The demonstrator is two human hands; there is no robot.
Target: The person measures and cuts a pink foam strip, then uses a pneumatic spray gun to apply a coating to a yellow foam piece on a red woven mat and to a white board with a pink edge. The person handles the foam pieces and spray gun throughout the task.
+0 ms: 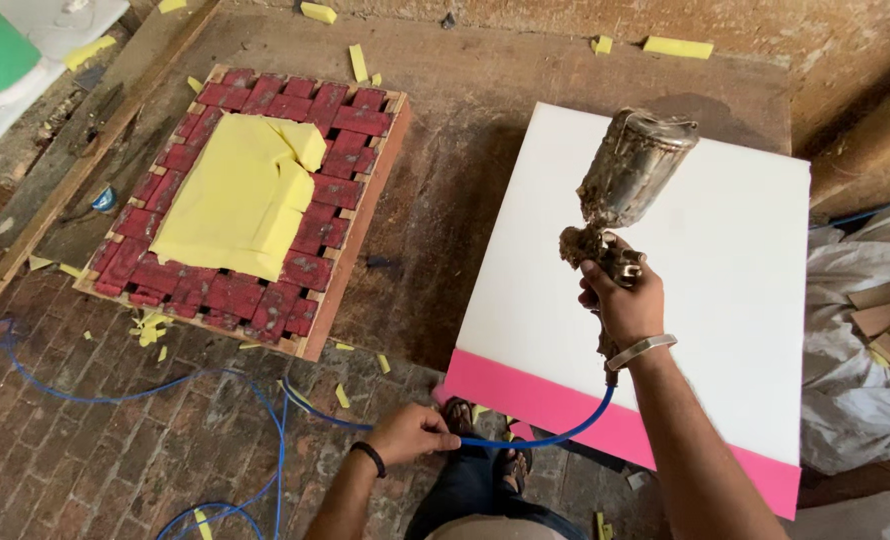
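I see the spray gun (620, 200) held up over the near half of the white board (725, 290), its metal cup leaning away from me. I judge it rigid and top-heavy with that cup, crusted with old paint, so rough rather than slick; the handle under the cup is the place to hold it. My right hand (625, 300) is wrapped tight around that handle, though I can't quite tell whether a finger rests on the trigger. The blue hose (545, 438) drops from the gun's base and curves past the board's pink edge (565, 410); it looks soft and light. My left hand (412, 432), left of the board's near corner, is closed round the hose. Further left of the board lies a red tile panel (265, 200) with yellow foam (245, 195) on it.
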